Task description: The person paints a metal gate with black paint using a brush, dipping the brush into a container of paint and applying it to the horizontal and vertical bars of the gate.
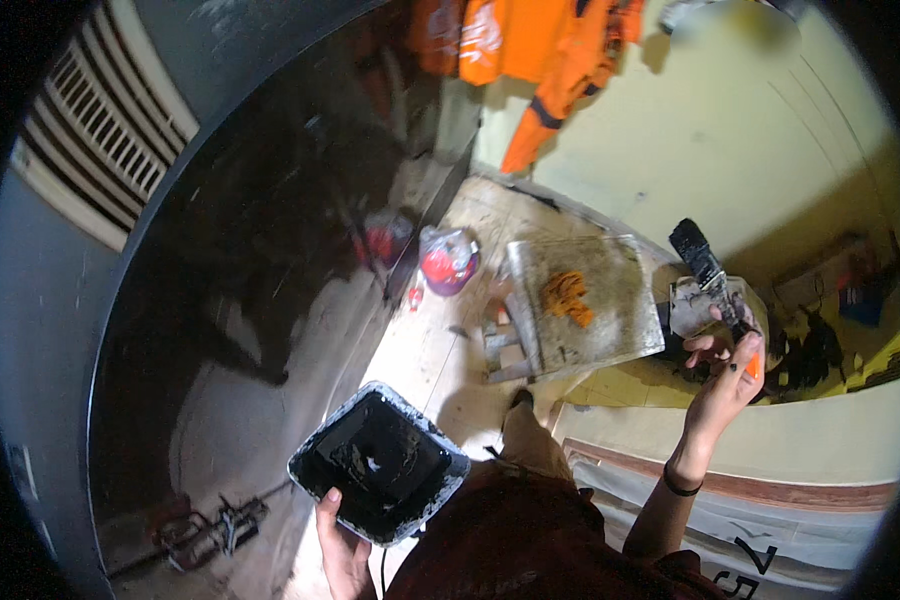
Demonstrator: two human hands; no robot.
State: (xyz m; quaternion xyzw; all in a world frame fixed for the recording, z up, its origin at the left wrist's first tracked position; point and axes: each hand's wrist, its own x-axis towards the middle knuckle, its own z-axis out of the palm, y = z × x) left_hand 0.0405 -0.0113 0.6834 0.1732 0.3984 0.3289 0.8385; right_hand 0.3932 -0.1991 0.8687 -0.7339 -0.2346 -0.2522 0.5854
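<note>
My left hand [342,548] grips the near edge of a square tray [315,452] filled with black paint, held low in front of me. My right hand [727,368] is raised at the right and closed around the handle of a flat paintbrush [697,255], whose black bristles point up and away. A glossy black painted panel [260,260] spans the left of the view, just beyond the tray.
A white louvred vent [100,130] sits at upper left. Orange workwear [535,60] hangs on the yellow wall. On the floor lie a tilted dirty board with an orange rag [567,296], a plastic bag [448,260] and a paint-stained container [692,305].
</note>
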